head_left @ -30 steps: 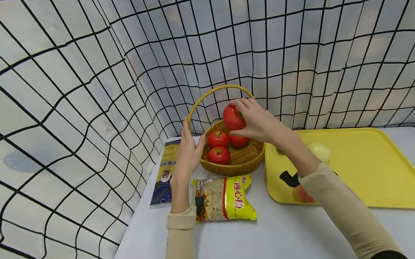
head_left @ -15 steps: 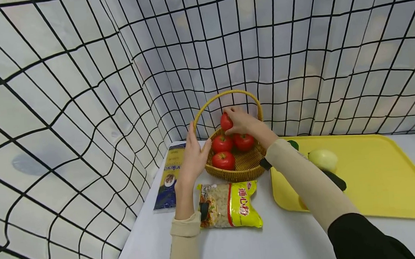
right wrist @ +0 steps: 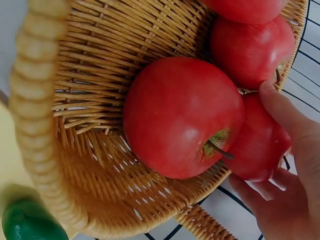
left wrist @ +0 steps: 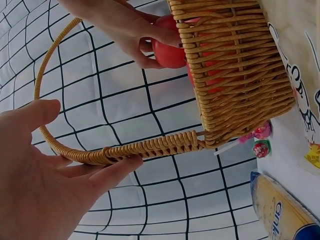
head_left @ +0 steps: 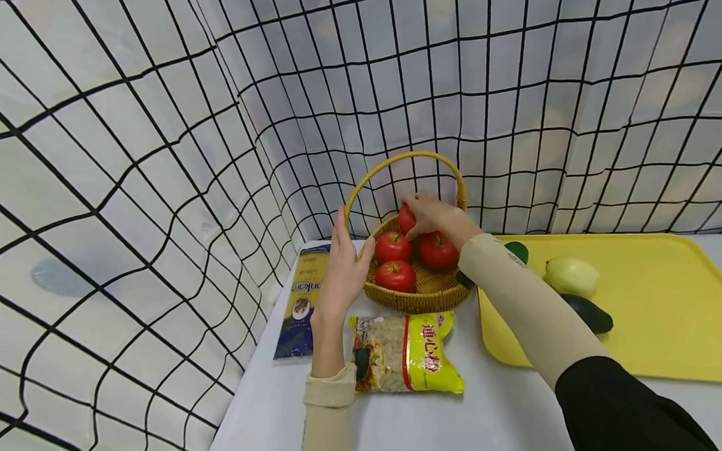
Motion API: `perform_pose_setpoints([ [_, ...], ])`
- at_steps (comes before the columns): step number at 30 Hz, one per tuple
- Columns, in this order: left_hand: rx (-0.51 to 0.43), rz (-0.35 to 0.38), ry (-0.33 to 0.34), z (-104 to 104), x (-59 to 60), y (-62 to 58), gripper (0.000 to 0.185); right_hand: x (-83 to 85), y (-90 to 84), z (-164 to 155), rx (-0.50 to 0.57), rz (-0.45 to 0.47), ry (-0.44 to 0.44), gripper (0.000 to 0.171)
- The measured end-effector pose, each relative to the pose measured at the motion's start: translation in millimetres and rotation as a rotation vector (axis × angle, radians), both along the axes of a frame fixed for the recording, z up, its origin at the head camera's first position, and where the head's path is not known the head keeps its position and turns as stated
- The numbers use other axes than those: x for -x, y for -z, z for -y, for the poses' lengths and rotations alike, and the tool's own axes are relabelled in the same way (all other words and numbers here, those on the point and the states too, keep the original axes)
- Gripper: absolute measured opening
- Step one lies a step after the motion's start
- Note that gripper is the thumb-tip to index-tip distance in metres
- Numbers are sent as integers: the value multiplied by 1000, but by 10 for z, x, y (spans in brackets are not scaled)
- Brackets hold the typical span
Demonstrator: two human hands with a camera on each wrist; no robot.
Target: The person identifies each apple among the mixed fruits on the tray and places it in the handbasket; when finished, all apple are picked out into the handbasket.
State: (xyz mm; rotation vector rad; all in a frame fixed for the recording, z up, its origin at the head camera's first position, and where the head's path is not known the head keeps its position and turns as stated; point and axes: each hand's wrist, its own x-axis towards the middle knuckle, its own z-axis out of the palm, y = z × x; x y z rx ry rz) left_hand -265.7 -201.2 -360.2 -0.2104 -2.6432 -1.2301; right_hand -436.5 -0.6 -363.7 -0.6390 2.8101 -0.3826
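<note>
Four tomatoes crowd the basket (head_left: 424, 294): the right hand (head_left: 430, 214) grips the rear tomato (head_left: 406, 219), the flat-fingered left hand (head_left: 345, 271) steadies the handle (left wrist: 145, 148); careless release could dislodge neighbours.

above basket: the wicker basket (head_left: 417, 294) is spanned by its arched handle (head_left: 411, 157); entry is from either side of the arch.
inside basket: four tomatoes (head_left: 395, 276) fill the front and middle.
behind basket: netted curtain (head_left: 515, 106) close.
left of basket: left hand (head_left: 345, 268) at the rim.
right of basket: yellow tray (head_left: 665, 331) edge, bare plastic beyond.
front of basket: macaroni bag (head_left: 406, 354) just beside.
</note>
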Motion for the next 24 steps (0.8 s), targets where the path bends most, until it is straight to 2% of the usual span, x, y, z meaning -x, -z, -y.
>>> perform_pose_setpoints([
  [5, 0, 10, -4, -2, 2, 1, 82, -33, 28, -38, -62, 33, 14, 96],
  [12, -16, 26, 0, -16, -11, 20, 82, -76, 131, -52, -148, 18, -1, 96],
  [19, -3, 5, 7, -9, 15, 8, 82, -146, 137, -69, -145, 23, 0, 93],
  [24, 4, -6, 14, 14, 15, 0, 82, -141, 177, -91, -135, -11, -15, 87],
])
